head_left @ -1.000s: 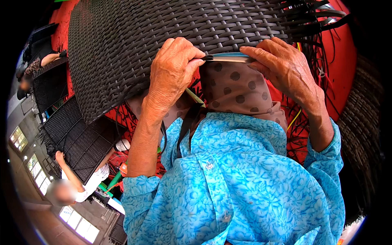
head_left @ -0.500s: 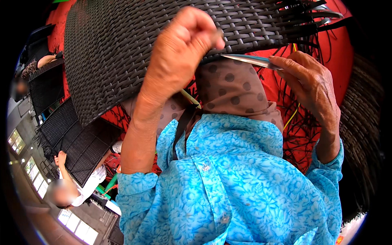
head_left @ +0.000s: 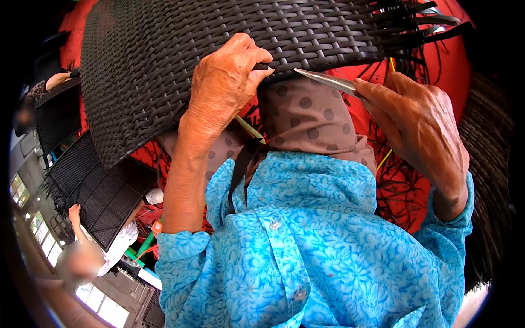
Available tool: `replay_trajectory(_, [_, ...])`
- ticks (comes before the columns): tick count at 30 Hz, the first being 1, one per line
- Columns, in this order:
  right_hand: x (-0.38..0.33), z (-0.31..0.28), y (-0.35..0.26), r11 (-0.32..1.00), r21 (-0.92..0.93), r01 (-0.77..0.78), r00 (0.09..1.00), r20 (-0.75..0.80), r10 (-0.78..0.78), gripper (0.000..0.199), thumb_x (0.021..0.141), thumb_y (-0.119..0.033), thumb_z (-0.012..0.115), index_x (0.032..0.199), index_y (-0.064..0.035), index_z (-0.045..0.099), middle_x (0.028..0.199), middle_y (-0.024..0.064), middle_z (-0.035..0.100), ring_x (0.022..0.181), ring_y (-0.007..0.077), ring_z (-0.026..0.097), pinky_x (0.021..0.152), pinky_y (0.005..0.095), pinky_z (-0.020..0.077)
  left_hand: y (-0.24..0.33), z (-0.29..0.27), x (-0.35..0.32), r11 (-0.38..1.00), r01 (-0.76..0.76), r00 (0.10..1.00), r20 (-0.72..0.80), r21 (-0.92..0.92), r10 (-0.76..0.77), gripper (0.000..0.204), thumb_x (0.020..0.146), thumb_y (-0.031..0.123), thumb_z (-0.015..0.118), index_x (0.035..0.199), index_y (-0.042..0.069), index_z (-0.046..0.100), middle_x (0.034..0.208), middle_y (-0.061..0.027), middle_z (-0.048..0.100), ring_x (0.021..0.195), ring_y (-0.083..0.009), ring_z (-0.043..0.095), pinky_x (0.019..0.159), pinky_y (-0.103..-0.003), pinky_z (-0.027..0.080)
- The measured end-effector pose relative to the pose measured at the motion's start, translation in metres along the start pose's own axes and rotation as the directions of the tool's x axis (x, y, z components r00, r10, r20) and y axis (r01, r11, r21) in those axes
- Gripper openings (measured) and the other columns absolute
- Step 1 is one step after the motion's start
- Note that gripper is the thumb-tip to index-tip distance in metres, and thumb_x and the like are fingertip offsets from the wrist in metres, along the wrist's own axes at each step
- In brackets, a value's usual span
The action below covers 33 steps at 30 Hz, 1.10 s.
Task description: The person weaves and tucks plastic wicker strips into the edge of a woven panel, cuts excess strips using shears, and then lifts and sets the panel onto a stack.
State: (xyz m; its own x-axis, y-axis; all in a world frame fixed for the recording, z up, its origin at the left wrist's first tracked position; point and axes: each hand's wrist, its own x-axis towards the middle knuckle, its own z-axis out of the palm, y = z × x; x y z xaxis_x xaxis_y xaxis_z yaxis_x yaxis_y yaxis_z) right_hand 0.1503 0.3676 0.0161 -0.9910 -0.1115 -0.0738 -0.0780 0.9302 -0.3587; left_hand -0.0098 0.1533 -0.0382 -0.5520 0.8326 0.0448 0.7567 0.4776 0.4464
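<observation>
A dark woven wicker panel [head_left: 158, 71] slopes across my lap. At its near edge my left hand [head_left: 227, 74] is closed, with thumb and forefinger pinching a short dark strip [head_left: 261, 66] against the weave. My right hand [head_left: 413, 117] grips a pointed metal blade [head_left: 328, 81], its tip directed left at the panel's edge, a little apart from my left fingertips. The handle is hidden inside my fingers, so I cannot tell whether it is a knife or scissors.
Loose dark strip ends [head_left: 432, 33] stick out at the panel's right side. Black strips lie scattered over red sheeting [head_left: 404, 191] by my knees. A wicker piece [head_left: 486, 158] stands at the far right. To the left, another person [head_left: 117, 240] sits by a dark panel [head_left: 104, 191].
My left hand has come down from above the panel's edge, and its fingers now pinch the strip there. My right hand has shifted slightly right and down, blade still pointing left.
</observation>
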Motion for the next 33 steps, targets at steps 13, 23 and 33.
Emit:
replay_trajectory(13, [0.003,0.006,-0.011,0.999,-0.013,-0.032,0.999,-0.021,0.031,0.024,0.084,-0.016,0.059,0.107,-0.0088,0.063,0.066,0.0104,0.050,0.053,0.0269,0.052,0.046,0.0389,0.0388,0.003,0.016,-0.006,0.970,-0.182,0.976,-0.094,0.159,0.198,0.011,0.073,0.007,0.069,0.084,0.007,0.065,0.082,-0.0049,0.059,0.070,-0.0234,0.062,0.062,-0.031,0.051])
replay_trajectory(23, [0.014,0.014,0.011,0.979,-0.126,0.158,0.983,-0.074,-0.168,0.030,0.075,-0.010,0.064,0.105,-0.0077,0.063,0.071,0.0075,0.052,0.058,0.0241,0.057,0.047,0.0361,0.0438,-0.001,0.022,-0.005,0.996,-0.082,0.988,-0.134,-0.028,0.077,0.012,0.069,0.009,0.068,0.080,0.006,0.064,0.080,-0.0065,0.058,0.071,-0.0241,0.062,0.063,-0.034,0.052])
replay_trajectory(33, [0.013,0.028,0.029,0.980,0.034,0.195,0.973,-0.136,-0.189,0.025,0.081,-0.018,0.064,0.105,-0.0105,0.065,0.073,0.0062,0.054,0.058,0.0241,0.056,0.049,0.0357,0.0439,-0.003,0.016,-0.003,0.984,-0.012,0.997,-0.083,-0.175,-0.002,0.008,0.072,0.007,0.065,0.079,0.003,0.065,0.077,-0.0080,0.060,0.071,-0.0242,0.062,0.063,-0.032,0.050])
